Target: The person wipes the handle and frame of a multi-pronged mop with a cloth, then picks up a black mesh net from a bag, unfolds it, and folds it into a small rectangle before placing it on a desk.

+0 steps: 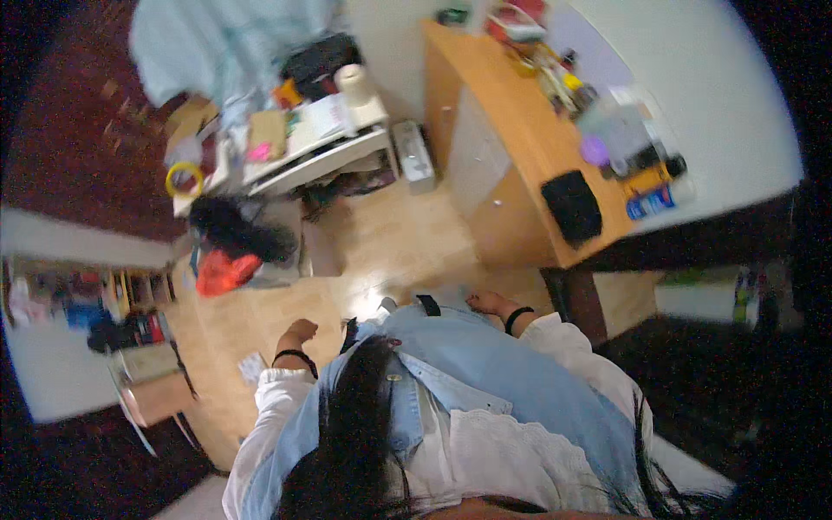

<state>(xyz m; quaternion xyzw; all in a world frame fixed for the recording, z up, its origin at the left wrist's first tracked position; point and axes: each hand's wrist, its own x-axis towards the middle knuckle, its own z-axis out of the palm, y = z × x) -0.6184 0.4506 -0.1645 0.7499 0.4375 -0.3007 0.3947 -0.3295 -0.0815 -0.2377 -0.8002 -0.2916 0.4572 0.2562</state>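
Observation:
My left hand (300, 330) hangs at my side above the wooden floor, with a dark band around the wrist. Nothing shows in it, but blur hides how its fingers lie. My right hand (491, 303) is beside the light-blue denim garment (494, 344) I wear, also with a dark band at the wrist. No object shows in that hand either, and its fingers are too blurred to make out. Long dark hair (354, 403) hangs down my front. A pale paper-like scrap (252, 368) lies on the floor near my left forearm.
Ahead on the right stands a wooden cabinet (494, 84), with a black flat item (572, 207) on its top. A cluttered white desk (312, 162) stands ahead on the left. Before it are a red cloth-like item (226, 272) and a dark heap (237, 227). A pale box (413, 156) sits between the furniture.

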